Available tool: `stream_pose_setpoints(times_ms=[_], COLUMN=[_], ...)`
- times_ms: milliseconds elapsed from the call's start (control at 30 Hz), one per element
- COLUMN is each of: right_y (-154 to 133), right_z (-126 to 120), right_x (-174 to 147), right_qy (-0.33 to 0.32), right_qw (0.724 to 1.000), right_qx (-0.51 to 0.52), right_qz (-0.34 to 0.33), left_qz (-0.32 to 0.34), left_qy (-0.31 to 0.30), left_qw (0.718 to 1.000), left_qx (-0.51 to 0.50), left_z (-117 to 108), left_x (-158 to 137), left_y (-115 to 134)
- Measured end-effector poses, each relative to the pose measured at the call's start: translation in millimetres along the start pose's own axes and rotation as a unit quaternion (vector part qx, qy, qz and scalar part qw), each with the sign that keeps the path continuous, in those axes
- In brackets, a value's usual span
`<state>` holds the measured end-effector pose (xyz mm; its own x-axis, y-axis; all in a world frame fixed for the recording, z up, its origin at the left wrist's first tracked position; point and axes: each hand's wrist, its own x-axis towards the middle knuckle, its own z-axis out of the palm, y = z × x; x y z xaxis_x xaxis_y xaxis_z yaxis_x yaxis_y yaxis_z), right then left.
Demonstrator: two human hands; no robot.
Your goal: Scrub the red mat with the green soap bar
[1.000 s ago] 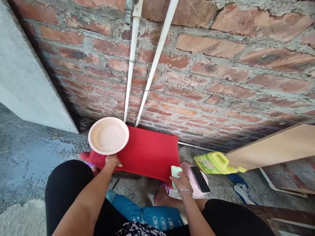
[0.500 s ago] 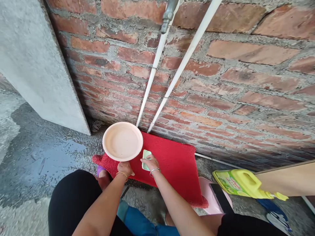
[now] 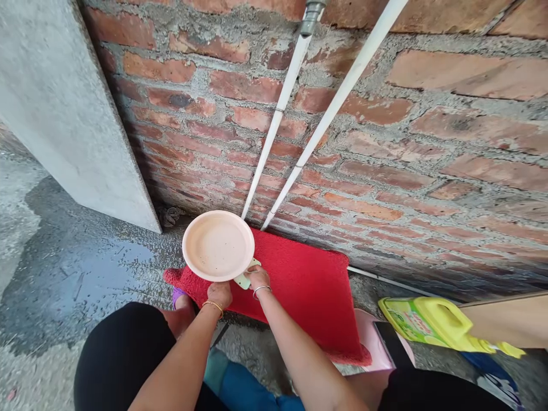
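A pale peach plastic basin (image 3: 218,245) is tipped toward me over the left end of a red shaggy mat (image 3: 299,285). My left hand (image 3: 220,294) is closed on its near rim; its fingers are partly hidden under the basin. Dark specks dot the basin's inside. My right hand (image 3: 258,278) grips a light green oblong scrub brush (image 3: 242,281) just beside the basin's lower right edge. The basin covers part of the brush, and its bristles do not show. Under the mat, the support is mostly hidden.
A brick wall (image 3: 363,171) with two white pipes (image 3: 325,123) and a metal tap (image 3: 314,17) rises behind. On the right are a yellow jug (image 3: 440,322), a pink stool-like surface (image 3: 367,337) and a phone (image 3: 393,345). A grey slab (image 3: 81,114) stands left, over wet floor (image 3: 98,268).
My right hand has moved left with the brush, up against the basin, which now partly covers the brush. The basin sits slightly farther right in view; the camera has shifted a little.
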<state>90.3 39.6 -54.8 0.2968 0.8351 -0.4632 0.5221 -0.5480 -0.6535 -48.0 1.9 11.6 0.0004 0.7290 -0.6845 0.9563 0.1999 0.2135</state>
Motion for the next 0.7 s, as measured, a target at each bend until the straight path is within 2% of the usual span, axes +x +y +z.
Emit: stream_pose_setpoints(times_ms=[133, 400, 600, 700], right_y=[7, 52, 88, 113], right_z=[-16, -75, -110, -128], right_x=[2, -3, -8, -8], right_qy=[-0.029, 0.002, 0.017, 0.094], right_qw=[0.999, 0.999, 0.999, 0.993], right_qx=[0.009, 0.018, 0.037, 0.025], right_qz=[0.04, 0.036, -0.015, -0.064], left_qz=[0.006, 0.047, 0.085, 0.078], left_qy=[-0.007, 0.011, 0.088, 0.116], left_qw=[1.0, 0.999, 0.992, 0.99], left_qx=[0.014, 0.025, -0.021, -0.002], left_z=[-5, -2, 21, 39], left_x=[-9, -26, -33, -31], left_y=[12, 51, 91, 107])
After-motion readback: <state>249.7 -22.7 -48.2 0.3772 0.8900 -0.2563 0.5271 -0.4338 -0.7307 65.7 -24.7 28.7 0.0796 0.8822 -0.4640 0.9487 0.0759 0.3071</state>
